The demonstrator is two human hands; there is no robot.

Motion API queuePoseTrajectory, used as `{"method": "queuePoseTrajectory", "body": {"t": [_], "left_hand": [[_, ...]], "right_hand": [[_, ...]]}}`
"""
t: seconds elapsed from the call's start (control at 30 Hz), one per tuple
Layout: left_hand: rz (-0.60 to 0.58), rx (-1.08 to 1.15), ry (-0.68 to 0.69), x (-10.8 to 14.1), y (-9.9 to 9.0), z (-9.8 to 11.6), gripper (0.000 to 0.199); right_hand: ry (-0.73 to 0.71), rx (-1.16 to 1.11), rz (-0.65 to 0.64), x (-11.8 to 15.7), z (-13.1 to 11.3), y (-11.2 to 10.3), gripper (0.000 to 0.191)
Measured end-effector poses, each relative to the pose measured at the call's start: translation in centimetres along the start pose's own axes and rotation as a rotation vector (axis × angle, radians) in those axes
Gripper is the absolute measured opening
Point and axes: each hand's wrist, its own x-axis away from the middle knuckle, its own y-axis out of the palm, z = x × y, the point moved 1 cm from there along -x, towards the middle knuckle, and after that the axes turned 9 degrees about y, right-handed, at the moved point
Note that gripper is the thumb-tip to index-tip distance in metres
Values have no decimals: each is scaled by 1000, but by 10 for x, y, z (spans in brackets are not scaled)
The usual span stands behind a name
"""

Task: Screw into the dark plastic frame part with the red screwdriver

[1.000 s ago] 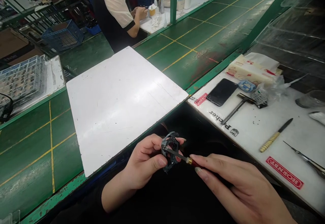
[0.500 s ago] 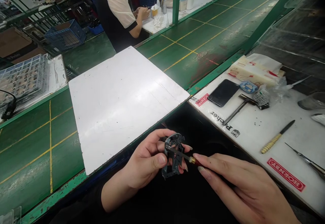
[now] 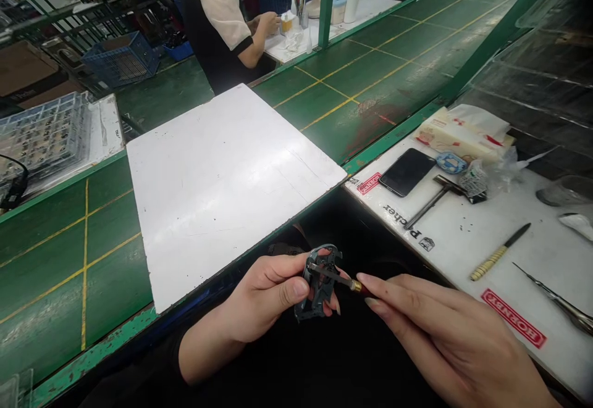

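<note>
In the head view, our left hand [image 3: 259,297] pinches a small dark grey part [image 3: 319,302] between thumb and fingers, with fingertips showing behind it, so that grip is closed around the piece. Our right hand [image 3: 445,328] has thumb and forefinger closed on the red handle [image 3: 365,292] of a slim tool [image 3: 334,276], whose metal blade reaches across to the upper left side of the part. The part is in the air above our lap, near the lower edge of the white board [image 3: 222,198] and to the left of the bench [image 3: 445,272]. The step in hand, as we judge it, is working the blade against the part's inner edge; the tip is small and dark against dark plastic, so we cannot tell whether it scrapes, files or merely rests there. Any further stroke calls for a firm left pinch, light pressure from the right and the blade angled clear of our left fingertips. A slip could nick the thin frame or a finger. On the bench lie a phone [image 3: 407,172], a hammer-like tool [image 3: 428,206] and a blade with a wrapped handle [image 3: 490,263].
</note>
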Motion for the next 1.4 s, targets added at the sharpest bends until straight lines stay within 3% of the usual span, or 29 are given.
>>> {"method": "queuePoseTrajectory", "body": {"t": [0.17, 0.63, 0.9, 1.4], "left_hand": [[17, -73, 31, 1, 2, 4, 49], [-39, -178, 87, 0, 3, 12, 46], [23, -295, 157, -1, 6, 14, 40], [60, -302, 172, 6, -1, 0, 42]], "right_hand": [[-21, 23, -9, 4, -3, 2, 50], [-2, 32, -10, 6, -3, -1, 45], [32, 42, 40, 7, -3, 9, 38], [84, -43, 85, 9, -2, 21, 29]]}}
